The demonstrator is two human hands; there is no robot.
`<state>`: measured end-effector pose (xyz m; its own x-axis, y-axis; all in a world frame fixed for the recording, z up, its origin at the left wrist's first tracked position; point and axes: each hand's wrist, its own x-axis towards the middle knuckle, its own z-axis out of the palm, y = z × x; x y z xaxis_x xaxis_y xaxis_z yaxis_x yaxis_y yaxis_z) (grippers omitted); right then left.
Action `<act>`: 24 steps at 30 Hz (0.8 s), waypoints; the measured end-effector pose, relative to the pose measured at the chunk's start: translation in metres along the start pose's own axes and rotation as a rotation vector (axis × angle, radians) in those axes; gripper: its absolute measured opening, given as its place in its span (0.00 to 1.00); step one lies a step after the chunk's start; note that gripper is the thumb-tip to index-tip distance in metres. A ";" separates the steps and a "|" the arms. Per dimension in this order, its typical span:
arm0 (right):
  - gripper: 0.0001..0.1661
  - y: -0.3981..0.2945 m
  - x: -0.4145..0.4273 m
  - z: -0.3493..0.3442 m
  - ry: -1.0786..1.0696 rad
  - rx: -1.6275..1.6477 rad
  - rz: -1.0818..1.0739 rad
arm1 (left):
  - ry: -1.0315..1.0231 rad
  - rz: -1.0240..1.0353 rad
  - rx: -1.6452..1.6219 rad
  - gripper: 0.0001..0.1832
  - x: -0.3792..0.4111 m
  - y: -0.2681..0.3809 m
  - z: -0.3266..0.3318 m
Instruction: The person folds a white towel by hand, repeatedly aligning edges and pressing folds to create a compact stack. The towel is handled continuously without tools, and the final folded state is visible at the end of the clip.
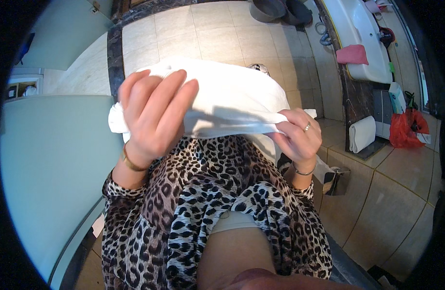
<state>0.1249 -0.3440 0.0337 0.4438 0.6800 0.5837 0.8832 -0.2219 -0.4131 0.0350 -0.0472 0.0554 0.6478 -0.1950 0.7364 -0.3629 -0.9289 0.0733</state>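
Observation:
A white cloth (pixel 229 85) is stretched out in front of my body, between my two hands. My left hand (pixel 153 112), with a bracelet at the wrist, lies over the cloth's left part with its fingers curled; whether they grip the fabric is hard to tell. The fingers and thumb of my right hand (pixel 298 136), which wears a ring, pinch the cloth's lower right edge. Folds and a shadow run along the near edge. The cloth hides part of the tiled floor and of my clothes.
A white sink (pixel 365 47) with a pink cloth (pixel 352 54) on its rim stands at the upper right. Below are a folded white towel (pixel 362 135) and a red plastic bag (pixel 407 127). Dark buckets (pixel 268 11) stand at the top. A pale blue-green door panel (pixel 59 156) is at left.

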 end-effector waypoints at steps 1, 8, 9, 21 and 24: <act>0.18 0.001 -0.001 0.001 0.032 0.016 -0.011 | 0.037 0.011 0.063 0.17 0.004 0.008 -0.009; 0.20 0.005 0.003 0.000 -0.065 -0.098 -0.001 | -0.675 -0.238 -0.276 0.12 -0.033 -0.003 0.025; 0.21 0.005 0.002 0.000 -0.094 -0.105 0.006 | -0.698 -0.240 -0.294 0.12 -0.034 0.001 0.027; 0.20 0.011 -0.009 -0.011 -0.034 -0.164 0.090 | -0.607 -0.246 -0.621 0.27 -0.025 0.027 0.029; 0.19 0.015 -0.010 -0.010 -0.030 -0.169 0.097 | -0.613 -0.203 -0.679 0.32 -0.029 0.031 0.029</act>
<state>0.1348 -0.3617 0.0289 0.5256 0.6694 0.5251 0.8505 -0.3997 -0.3418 0.0244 -0.0790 0.0172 0.9115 -0.3608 0.1975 -0.3923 -0.6183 0.6810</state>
